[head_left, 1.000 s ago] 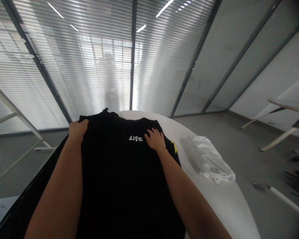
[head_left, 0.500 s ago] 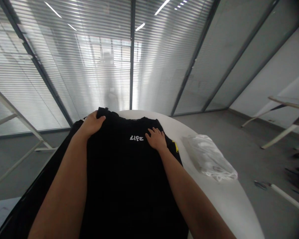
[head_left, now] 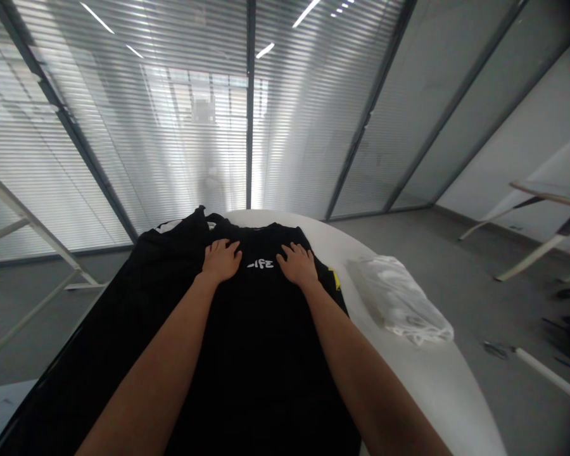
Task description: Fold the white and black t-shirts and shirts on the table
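Observation:
A black shirt [head_left: 266, 329] with white lettering near its neckline lies spread on a white round-edged table [head_left: 422, 380]. My left hand [head_left: 221, 259] rests palm down on the shirt, left of the lettering and partly over it, with fingers apart. To the right of the lettering, my right hand [head_left: 298, 263] lies flat on the cloth, fingers spread. A yellow patch [head_left: 334, 278] shows at the shirt's right edge. More black cloth [head_left: 123, 316] stretches out to the left, where I cannot tell one layer from another.
Clear plastic bags [head_left: 399, 297] lie on the table to the right of the shirt. A pale metal frame [head_left: 33, 221] stands at the left. Another table [head_left: 551, 190] is at the far right. Glass panels with blinds [head_left: 194, 139] rise behind the table.
My left hand held the shirt's left edge, carried it inward, then let go and now lies flat near the lettering. The right hand has stayed in place.

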### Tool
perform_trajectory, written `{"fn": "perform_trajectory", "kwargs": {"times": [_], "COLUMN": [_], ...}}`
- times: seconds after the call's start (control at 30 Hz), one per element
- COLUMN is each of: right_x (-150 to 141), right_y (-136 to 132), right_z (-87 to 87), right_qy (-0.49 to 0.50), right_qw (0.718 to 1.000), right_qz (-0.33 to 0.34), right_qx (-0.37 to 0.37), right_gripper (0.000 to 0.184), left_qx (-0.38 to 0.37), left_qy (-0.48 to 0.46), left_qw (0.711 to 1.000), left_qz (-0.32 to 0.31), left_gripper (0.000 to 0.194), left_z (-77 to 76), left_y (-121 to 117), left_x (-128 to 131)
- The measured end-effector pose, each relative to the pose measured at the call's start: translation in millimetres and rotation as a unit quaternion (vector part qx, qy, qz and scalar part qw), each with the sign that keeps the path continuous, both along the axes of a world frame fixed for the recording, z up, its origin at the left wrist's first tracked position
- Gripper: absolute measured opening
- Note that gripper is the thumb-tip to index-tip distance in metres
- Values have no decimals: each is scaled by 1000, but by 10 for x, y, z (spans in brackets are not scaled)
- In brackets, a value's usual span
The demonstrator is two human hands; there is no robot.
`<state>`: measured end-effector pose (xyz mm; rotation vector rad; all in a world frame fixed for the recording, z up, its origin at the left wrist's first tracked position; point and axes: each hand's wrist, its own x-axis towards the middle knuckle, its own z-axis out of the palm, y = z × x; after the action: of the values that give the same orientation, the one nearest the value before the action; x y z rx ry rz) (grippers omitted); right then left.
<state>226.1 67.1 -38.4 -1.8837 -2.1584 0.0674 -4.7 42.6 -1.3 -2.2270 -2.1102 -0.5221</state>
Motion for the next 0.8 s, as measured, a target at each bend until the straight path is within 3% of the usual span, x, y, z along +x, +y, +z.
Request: {"fn": "perform_trajectory", "kwargs": {"times": [0.13,0.47,0.63,0.8], "right_x": [-1,7,8,6], "right_y": [-3,0,-7,-10], "right_z": [4,-2,11,15], "right_qy": [2,3,1,-4], "right_qw": [1000,1000,1000,1000], "right_qz": [-4,1,1,4], "right_qx": [-5,2,-1,-6], "right_gripper": [56,55,56,56], "left_qx": [8,4,33,80], "left_qy": [36,11,8,34], "left_qw": [998,992,993,995], "left_qz": [52,123,113,45], "left_gripper": [53,55,55,48], "left_z": [-136,-45,-1,-15], "left_y": [3,80,104,122], "left_x": [30,-96,-127,-126]}}
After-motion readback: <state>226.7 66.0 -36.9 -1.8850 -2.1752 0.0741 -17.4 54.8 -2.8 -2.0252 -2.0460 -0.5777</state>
